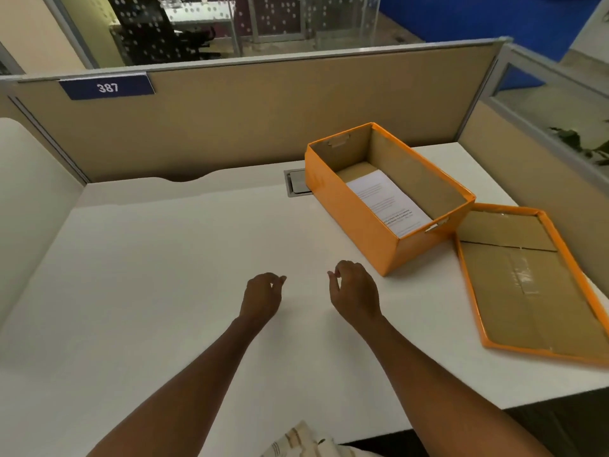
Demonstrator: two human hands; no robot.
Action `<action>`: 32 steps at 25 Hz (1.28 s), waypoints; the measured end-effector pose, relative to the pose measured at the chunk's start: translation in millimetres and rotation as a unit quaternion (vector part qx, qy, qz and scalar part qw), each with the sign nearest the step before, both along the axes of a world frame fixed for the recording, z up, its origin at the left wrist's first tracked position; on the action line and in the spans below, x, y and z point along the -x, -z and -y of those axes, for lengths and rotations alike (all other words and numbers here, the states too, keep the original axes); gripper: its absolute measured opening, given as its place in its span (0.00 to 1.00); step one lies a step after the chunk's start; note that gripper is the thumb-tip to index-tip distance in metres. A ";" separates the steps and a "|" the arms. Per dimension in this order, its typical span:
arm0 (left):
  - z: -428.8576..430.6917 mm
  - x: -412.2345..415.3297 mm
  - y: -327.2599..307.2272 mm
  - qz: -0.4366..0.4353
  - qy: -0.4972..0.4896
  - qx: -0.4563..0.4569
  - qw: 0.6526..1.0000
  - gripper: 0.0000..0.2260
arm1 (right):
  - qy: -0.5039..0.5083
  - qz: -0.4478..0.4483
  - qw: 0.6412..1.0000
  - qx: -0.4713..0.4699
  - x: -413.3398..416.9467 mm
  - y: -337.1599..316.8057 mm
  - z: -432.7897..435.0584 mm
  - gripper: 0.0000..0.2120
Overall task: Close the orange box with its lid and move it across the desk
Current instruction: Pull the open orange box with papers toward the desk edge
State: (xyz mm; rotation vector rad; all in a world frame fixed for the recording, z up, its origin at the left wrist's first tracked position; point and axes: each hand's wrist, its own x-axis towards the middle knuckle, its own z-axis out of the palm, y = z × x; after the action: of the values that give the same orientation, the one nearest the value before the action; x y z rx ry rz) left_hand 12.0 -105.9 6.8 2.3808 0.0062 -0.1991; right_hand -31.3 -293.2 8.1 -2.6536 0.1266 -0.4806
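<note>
On the far left, up on the tan wall [247,120], is a blue sign [107,88] that says 387. The white worktop [148,275] is in front of me.

My left hand [262,296] is out over the worktop. Its fingers are curled in loosely, and it holds nothing. My right hand [354,290] is just beside it, with a gap between them. Its fingers are curled in loosely too, and it also holds nothing. Neither hand touches the box.

At the back of the worktop is a small grey plate [296,184] set into the top. The box hides part of it.

The box [356,219] is orange and sits on the right side of the worktop, turned at a slant. It is open at the top. Inside it is brown, and a white paper [384,201] with small print lies on the bottom. The near corner of the box is close to my right hand.

The lid [527,282] lies on the worktop on the far right, with its brown inside facing up. One corner of it touches the box. Part of it hangs over the worktop's near edge.
</note>
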 end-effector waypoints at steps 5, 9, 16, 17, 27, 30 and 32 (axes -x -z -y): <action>90.9 -37.4 -42.3 -0.048 0.014 0.074 0.996 0.23 | 0.073 0.122 0.990 0.007 -51.6 -59.6 78.8 0.15; 155.0 -64.4 -55.9 -0.155 -0.030 0.162 0.974 0.25 | 0.165 0.146 0.975 -0.011 -93.0 -80.5 159.9 0.14; 233.3 -99.8 -59.5 -0.200 -0.139 0.238 0.940 0.36 | 0.256 -0.085 0.962 0.051 -154.9 -66.9 291.0 0.23; 238.5 -105.6 -57.0 -0.195 -0.160 0.227 0.941 0.36 | 0.244 -0.107 0.963 0.050 -160.6 -64.7 303.0 0.25; 266.7 -127.4 -26.2 -0.192 -0.201 0.243 0.929 0.09 | 0.064 -0.310 0.943 -0.101 -196.1 -46.7 339.7 0.24; 256.4 -124.9 -36.6 -0.172 -0.211 0.236 0.933 0.06 | 0.056 -0.284 0.947 -0.137 -186.4 -55.7 329.0 0.20; 236.0 -116.4 -47.1 -0.157 -0.207 0.245 0.934 0.09 | 0.062 -0.269 0.950 -0.147 -174.6 -63.0 314.0 0.18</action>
State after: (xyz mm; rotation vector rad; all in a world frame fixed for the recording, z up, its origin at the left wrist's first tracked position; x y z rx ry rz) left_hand 128.4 -341.9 53.9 1.7789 0.5422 -0.3314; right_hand 143.3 -607.2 71.0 -2.4187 0.4903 0.2251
